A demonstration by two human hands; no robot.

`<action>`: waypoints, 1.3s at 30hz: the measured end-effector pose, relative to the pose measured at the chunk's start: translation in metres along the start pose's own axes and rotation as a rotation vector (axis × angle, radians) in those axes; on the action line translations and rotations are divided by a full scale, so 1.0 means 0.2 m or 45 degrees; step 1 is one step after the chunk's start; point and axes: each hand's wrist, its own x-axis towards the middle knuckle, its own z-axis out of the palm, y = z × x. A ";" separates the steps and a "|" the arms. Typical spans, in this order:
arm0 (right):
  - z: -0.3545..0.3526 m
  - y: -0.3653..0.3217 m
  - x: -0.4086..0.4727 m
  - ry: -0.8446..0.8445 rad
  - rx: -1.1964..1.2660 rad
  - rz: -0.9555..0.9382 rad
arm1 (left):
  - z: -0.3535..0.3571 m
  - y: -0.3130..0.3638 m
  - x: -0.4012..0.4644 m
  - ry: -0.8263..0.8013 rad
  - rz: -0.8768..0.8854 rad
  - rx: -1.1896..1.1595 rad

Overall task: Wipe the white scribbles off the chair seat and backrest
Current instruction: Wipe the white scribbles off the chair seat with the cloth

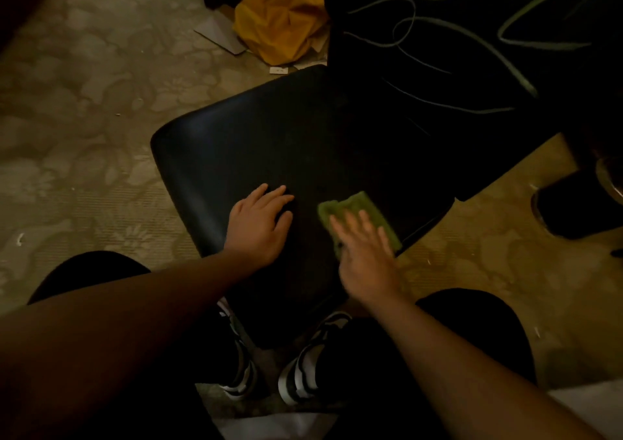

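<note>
The black chair seat [269, 156] fills the middle of the view, its rounded front-left corner jutting toward the patterned carpet [84, 85], which lies bare along the seat's left side and again beyond its right edge. Behind the seat the backrest [472, 34] rises at the upper right. A yellow bag [279, 24] and scraps of cardboard [219, 34] lie on the floor just past the seat's far corner. A dark shoe [573, 203] stands on the carpet at the right.

The left hand [261, 223] rests flat on the seat near its front edge, fingers straight and spread, gripping nothing. The right hand [367, 254] lies flat with straight fingers on a green cloth [357, 213], pressing it against the seat close to the near right edge; the hand is slightly blurred. Both forearms reach in from below, over the person's knees and black-and-white sneakers [303, 365].

The seat looks dark and glossy, with no marks visible on it. The backrest carries white scribbles [505, 31]: looping, crossing lines over most of its visible face.
</note>
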 end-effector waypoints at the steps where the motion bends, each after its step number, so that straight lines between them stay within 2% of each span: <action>1: -0.02 0.06 0.04 -0.010 0.000 0.044 | -0.03 -0.03 0.01 -0.030 0.024 0.090; 5: -0.05 0.18 0.11 -0.030 -0.031 0.150 | -0.12 -0.22 0.03 -0.147 -0.185 0.337; 7: -0.04 0.13 0.14 0.011 -0.028 0.266 | -0.11 -0.26 -0.01 -0.246 -0.206 0.417; 9: -0.03 0.02 0.15 0.042 -0.023 0.330 | -0.07 -0.24 -0.04 -0.258 -0.193 0.414; 11: 0.00 -0.12 0.10 0.028 -0.046 0.242 | -0.03 -0.19 -0.07 -0.227 -0.231 0.387; 14: 0.10 -0.28 -0.03 -0.019 -0.097 -0.037 | 0.05 -0.10 -0.14 -0.139 -0.270 0.392; 17: 0.13 -0.26 -0.08 -0.035 -0.118 -0.164 | 0.08 -0.05 -0.18 -0.099 -0.270 0.422; 20: 0.07 -0.14 -0.05 -0.038 -0.127 -0.189 | 0.03 -0.10 -0.18 -0.026 -0.148 0.438; 22: 0.03 -0.07 -0.03 -0.042 -0.126 -0.159 | -0.01 -0.16 -0.17 -0.006 -0.028 0.495; 24: 0.00 -0.01 0.00 -0.025 -0.089 -0.087 | -0.05 -0.21 -0.15 -0.011 -0.004 0.507; 31: -0.07 0.20 0.16 0.035 -0.095 0.149 | -0.18 -0.36 -0.09 -0.089 -0.172 0.419; 36: -0.08 0.11 0.28 0.074 -0.084 0.353 | -0.11 -0.27 -0.18 -0.135 -0.218 0.419; 39: -0.04 -0.01 0.29 0.081 -0.110 0.309 | -0.08 -0.16 -0.21 -0.152 -0.294 0.389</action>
